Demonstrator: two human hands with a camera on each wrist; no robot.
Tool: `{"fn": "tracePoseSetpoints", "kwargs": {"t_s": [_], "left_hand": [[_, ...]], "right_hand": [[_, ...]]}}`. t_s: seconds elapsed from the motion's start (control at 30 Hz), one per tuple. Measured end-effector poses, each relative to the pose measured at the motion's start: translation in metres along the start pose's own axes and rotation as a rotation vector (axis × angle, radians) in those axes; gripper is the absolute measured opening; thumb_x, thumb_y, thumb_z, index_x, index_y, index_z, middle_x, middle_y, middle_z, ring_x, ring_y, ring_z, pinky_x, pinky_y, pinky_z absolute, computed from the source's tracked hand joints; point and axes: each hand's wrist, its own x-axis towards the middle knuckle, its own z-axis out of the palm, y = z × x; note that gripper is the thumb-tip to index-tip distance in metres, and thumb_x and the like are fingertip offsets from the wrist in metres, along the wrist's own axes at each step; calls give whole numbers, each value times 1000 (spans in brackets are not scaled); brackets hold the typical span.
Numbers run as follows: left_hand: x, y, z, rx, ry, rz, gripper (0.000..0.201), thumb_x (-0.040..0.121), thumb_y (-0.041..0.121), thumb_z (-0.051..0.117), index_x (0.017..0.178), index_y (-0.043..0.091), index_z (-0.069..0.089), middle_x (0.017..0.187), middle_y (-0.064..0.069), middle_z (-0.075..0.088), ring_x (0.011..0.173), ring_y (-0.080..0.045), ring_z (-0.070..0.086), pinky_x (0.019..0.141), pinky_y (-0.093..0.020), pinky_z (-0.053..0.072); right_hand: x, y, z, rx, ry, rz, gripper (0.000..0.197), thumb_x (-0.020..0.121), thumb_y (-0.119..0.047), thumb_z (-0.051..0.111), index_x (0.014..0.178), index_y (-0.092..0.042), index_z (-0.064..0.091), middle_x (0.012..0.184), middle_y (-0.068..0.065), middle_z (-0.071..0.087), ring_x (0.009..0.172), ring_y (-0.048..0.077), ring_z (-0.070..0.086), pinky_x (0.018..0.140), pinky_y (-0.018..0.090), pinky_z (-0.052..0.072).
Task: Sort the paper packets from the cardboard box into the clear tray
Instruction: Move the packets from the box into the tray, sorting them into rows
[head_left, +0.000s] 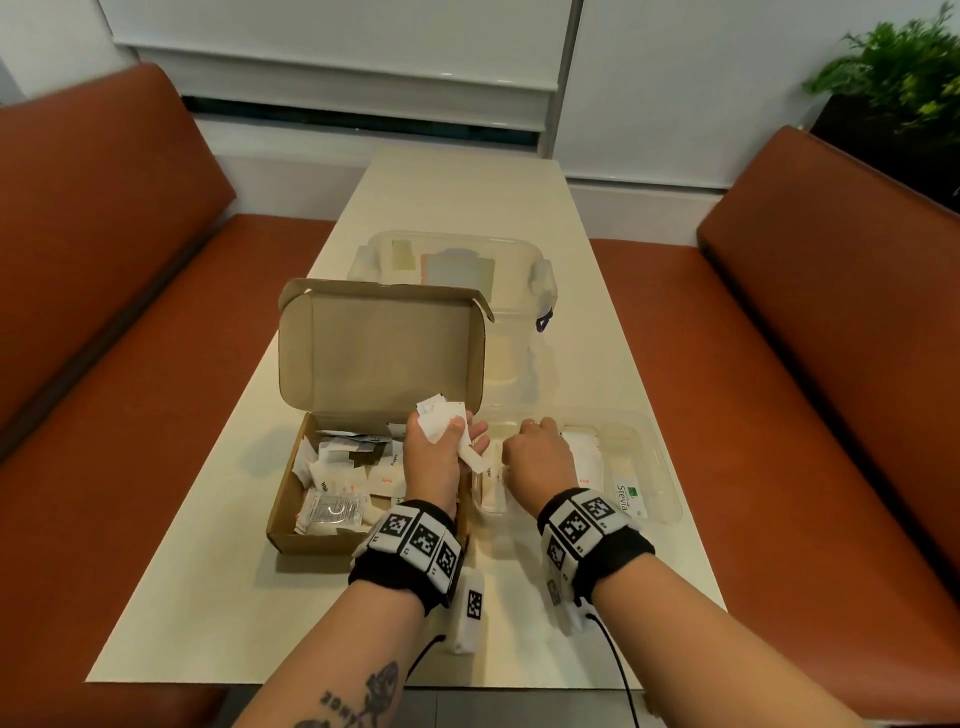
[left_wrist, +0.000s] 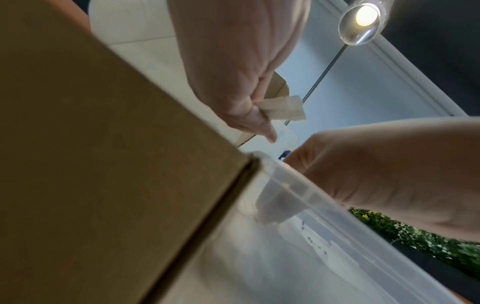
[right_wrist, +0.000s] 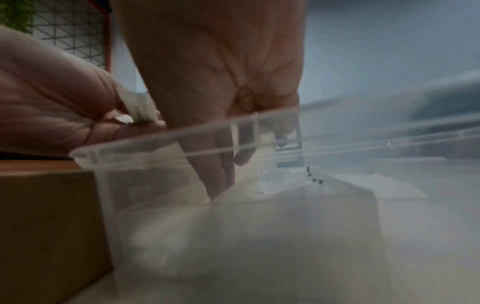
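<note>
The open cardboard box (head_left: 291, 519) sits left of centre with several white paper packets (head_left: 337, 478) loose inside. Over its right end, my left hand (head_left: 462, 431) grips a bunch of white packets (head_left: 439, 418); the left wrist view shows the same bunch (left_wrist: 283, 109) pinched in those fingers (left_wrist: 259, 121). Touching the box's right side is the clear tray (head_left: 660, 457). My right hand (head_left: 530, 447) reaches into its left compartment. In the right wrist view its fingers (right_wrist: 221, 170) point straight down onto packets lying there, blurred by the tray wall (right_wrist: 182, 139).
A Stevia packet (head_left: 629, 500) and other white packets lie in the tray's other compartments. A clear lidded container (head_left: 540, 280) stands behind the box's raised lid (head_left: 379, 348). Orange benches (head_left: 130, 364) flank the narrow table (head_left: 467, 197); a plant (head_left: 904, 67) is at far right.
</note>
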Motion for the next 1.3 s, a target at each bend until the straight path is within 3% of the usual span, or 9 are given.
{"fn": "tracePoseSetpoints", "kwargs": {"t_s": [0.17,0.4,0.77,0.9,0.97,1.07,1.17,1.23,1.3], "left_hand": [[3,-1,0,13,-6,-16,37,94,2,51,130,6,43,99,-13,67,83,-22,73,63,-29,57],[2,-3,1,35,-18,-50,37,94,3,52,129,14,45,104,-14,66,87,-23,72,64,-30,57],[-10,1,8,34,-61,-66,35,95,-1,49,126,14,44,101,-14,65,83,-22,72,61,-29,57],[-17,-1,13,32,-95,-97,31,96,0,48,122,14,46,101,-13,67,83,-21,72,62,-32,57],[-21,-1,16,72,-110,-95,28,96,2,49,121,14,47,101,-11,68,83,-20,72,62,-31,57],[-25,-1,23,115,-138,-104,26,96,4,50,119,15,48,99,-8,70,82,-18,70,60,-30,56],[-30,-1,33,116,-202,-179,24,97,5,47,119,16,49,101,-10,69,82,-18,69,60,-29,57],[-34,-3,38,155,-256,-235,24,97,6,48,119,17,50,103,-12,68,80,-20,70,60,-33,58],[-39,-6,42,201,-306,-288,25,97,8,51,120,16,50,105,-15,66,80,-26,68,63,-38,59]], "right_hand": [[-4,2,-4,-50,8,35,25,90,-21,54,111,-21,67,120,5,49,114,27,38,86,34,40],[-7,5,-2,-2,-17,148,27,88,-27,58,112,-21,67,121,4,47,116,27,36,88,34,40],[-10,12,-4,185,-35,104,29,89,-33,57,116,-30,65,120,3,50,116,25,38,90,34,41],[-14,16,-11,655,89,155,17,93,-24,51,93,-15,66,89,1,66,86,18,58,75,29,45],[-18,18,-13,867,93,186,17,92,-23,51,79,-16,59,71,-8,67,67,11,58,68,28,46],[-23,22,-14,1001,94,218,17,88,-27,56,73,-20,53,64,-10,67,56,-1,55,61,22,45],[-25,31,-11,926,210,233,14,86,-27,61,81,-16,54,79,-3,63,68,5,59,62,24,43],[-27,38,-14,902,238,218,16,87,-26,62,99,-18,56,95,0,55,79,19,62,70,31,51],[-28,45,-18,921,195,182,29,88,-23,62,116,-23,56,105,0,53,78,19,63,75,32,54]]}}
